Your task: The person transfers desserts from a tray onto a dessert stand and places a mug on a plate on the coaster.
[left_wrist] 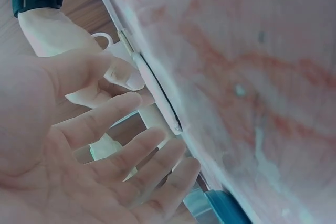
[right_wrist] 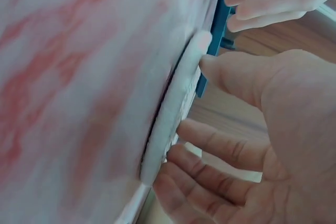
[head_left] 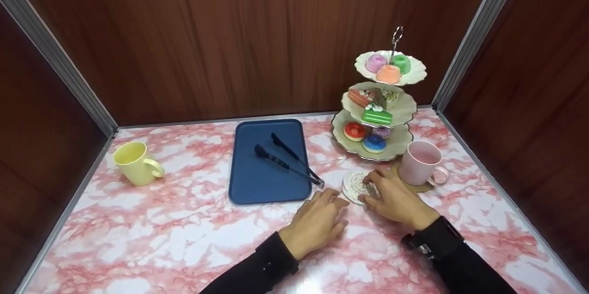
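A round white coaster (head_left: 354,184) lies on the marbled tabletop, its thick edge showing in the right wrist view. My right hand (head_left: 398,199) is over its right side; thumb and fingertips touch its top, spread apart. My left hand (head_left: 317,222) hovers just left of the coaster, palm toward it, fingers loosely extended and holding nothing. Right behind my right hand stands a pink mug (head_left: 419,165) on a tan coaster (head_left: 421,188). Black-tipped tongs (head_left: 289,165) lie on a blue tray (head_left: 244,183), their joined end by its right edge, near my left fingertips.
A three-tier stand (head_left: 340,135) at the back right bears several toy cakes and donuts. To the far left is a yellow mug (head_left: 138,165), its handle turned right. Dark wood panels (head_left: 257,41) enclose the table at the back and sides.
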The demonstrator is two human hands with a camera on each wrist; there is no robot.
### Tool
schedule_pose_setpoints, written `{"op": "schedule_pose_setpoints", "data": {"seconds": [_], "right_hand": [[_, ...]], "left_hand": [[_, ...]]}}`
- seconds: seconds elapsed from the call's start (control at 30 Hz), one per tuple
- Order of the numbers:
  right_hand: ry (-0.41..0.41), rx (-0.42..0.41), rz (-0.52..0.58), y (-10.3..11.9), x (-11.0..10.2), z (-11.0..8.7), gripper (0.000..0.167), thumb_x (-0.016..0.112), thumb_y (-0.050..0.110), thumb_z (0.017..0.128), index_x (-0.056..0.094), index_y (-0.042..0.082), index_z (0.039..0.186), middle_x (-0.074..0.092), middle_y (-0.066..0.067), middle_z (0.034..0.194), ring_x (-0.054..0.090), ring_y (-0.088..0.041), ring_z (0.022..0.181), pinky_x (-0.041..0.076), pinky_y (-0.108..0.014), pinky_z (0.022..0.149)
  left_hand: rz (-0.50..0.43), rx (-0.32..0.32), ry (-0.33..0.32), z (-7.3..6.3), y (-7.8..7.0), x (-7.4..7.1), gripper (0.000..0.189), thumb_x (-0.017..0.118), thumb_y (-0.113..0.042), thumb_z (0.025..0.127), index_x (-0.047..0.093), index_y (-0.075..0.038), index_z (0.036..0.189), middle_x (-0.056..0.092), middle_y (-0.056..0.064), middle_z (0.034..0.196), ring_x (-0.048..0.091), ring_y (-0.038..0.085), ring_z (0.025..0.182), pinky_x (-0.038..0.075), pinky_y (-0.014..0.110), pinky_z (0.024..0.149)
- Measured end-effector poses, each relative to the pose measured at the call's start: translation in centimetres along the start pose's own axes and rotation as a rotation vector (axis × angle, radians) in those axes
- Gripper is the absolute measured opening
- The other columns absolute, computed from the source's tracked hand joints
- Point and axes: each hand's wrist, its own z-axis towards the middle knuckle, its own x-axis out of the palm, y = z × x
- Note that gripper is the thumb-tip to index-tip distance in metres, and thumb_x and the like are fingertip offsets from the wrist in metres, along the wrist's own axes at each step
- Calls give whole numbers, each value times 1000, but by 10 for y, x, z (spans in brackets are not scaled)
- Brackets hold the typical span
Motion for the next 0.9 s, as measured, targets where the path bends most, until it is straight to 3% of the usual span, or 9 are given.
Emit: {"op": "schedule_pose_setpoints", "data": {"seconds": [0.13,0.43,0.9], "right_hand": [[-19,20,-7,-4,0,0,40,72,41,74,62,15,102,54,-2,103,49,-20,97,43,-37,81],[-15,49,-14,-9,-1,1,45,72,38,74,62,10,107,52,-3,104,51,-19,98,46,-37,83],[1,72,-9,-9,-2,0,45,71,38,75,61,12,110,51,-2,105,49,-18,99,45,-36,85]], "left_hand": [[-16,7,-26,-1,1,-5,38,63,-38,83,60,-24,119,52,2,127,52,20,109,49,37,87],[-31,2,-81,-7,9,-14,35,62,-36,83,60,-25,117,53,1,124,52,19,108,50,38,80],[-97,-59,-131,-15,27,-27,36,63,-36,84,61,-25,118,53,-4,126,52,15,107,49,36,80]]}}
